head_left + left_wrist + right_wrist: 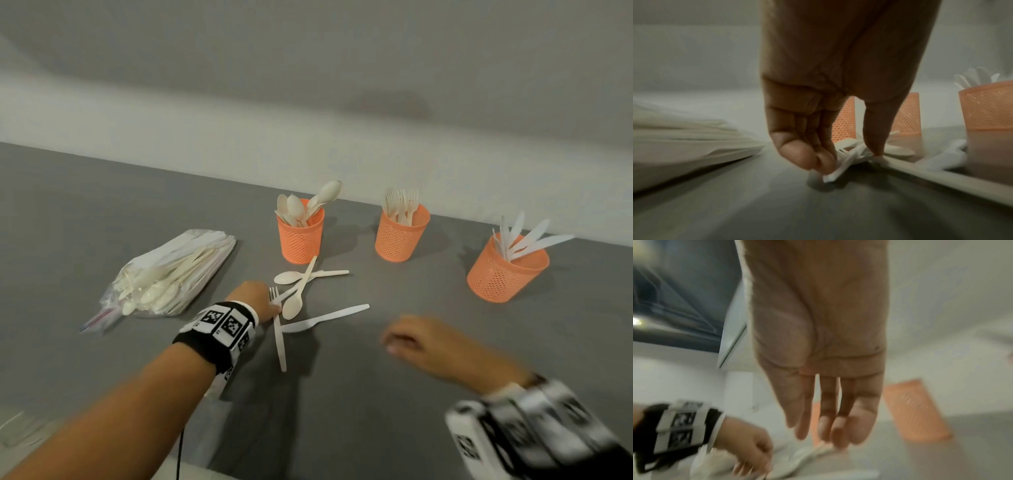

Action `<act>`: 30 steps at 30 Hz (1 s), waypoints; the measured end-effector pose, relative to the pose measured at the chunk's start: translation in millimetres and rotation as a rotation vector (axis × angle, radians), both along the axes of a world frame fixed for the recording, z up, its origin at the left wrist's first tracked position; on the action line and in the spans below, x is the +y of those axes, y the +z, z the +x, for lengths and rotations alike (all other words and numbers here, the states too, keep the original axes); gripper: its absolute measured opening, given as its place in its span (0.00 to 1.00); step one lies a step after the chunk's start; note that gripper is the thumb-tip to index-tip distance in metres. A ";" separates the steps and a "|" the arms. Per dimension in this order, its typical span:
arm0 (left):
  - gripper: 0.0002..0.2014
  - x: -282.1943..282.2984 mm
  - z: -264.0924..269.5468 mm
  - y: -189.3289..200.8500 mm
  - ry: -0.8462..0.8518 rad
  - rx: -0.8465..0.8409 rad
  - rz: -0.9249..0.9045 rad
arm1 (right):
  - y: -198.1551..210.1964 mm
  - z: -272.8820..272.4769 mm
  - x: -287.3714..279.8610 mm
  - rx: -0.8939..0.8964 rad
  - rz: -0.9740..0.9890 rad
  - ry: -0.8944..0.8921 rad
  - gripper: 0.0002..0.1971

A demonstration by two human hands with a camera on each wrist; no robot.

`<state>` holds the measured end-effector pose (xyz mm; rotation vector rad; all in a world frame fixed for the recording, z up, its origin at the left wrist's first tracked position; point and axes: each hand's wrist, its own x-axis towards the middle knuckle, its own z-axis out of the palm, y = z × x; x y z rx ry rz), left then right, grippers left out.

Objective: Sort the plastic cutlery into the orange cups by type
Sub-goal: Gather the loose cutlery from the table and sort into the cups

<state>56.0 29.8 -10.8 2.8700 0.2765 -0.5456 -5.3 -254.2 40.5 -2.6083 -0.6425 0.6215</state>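
Note:
Three orange mesh cups stand near the wall: one with spoons (pixel 300 236), one with forks (pixel 400 236), one with knives (pixel 505 275). In front of the spoon cup lies a loose pile: two cream spoons (pixel 293 306), a fork (pixel 279 337) and a white knife (pixel 327 317). My left hand (pixel 275 305) is at the pile's left side. In the left wrist view its thumb and curled fingers (pixel 824 160) pinch the end of a white utensil (pixel 838 170) of a type I cannot tell, while one straight finger presses on the pile. My right hand (pixel 394 342) hovers blurred right of the pile, fingers (pixel 838 431) straight and empty.
A clear plastic bag (pixel 164 274) full of more cutlery lies left of the pile on the grey table (pixel 376 394). A white wall runs close behind the cups. My left forearm crosses the table's near left part.

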 end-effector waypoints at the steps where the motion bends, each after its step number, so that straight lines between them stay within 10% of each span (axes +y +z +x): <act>1: 0.19 -1.9 -1.1 -0.2 0.015 0.018 -0.001 | -10.9 23.0 27.7 -0.054 -0.001 0.055 0.13; 6: 0.16 -7.2 -5.0 1.3 0.030 0.062 -0.044 | -55.1 64.8 96.2 -0.094 -0.070 0.102 0.28; 13: 0.16 -3.2 -14.9 -4.0 -0.004 0.097 0.010 | -58.4 75.2 94.1 -0.097 -0.277 0.244 0.07; 23: 0.16 17.4 -30.3 -0.6 0.033 0.129 -0.021 | -32.9 80.5 76.6 0.135 -0.191 0.379 0.22; 30: 0.08 18.0 -33.6 11.7 0.209 0.131 -0.548 | -44.9 54.3 38.5 -0.127 -0.413 0.548 0.08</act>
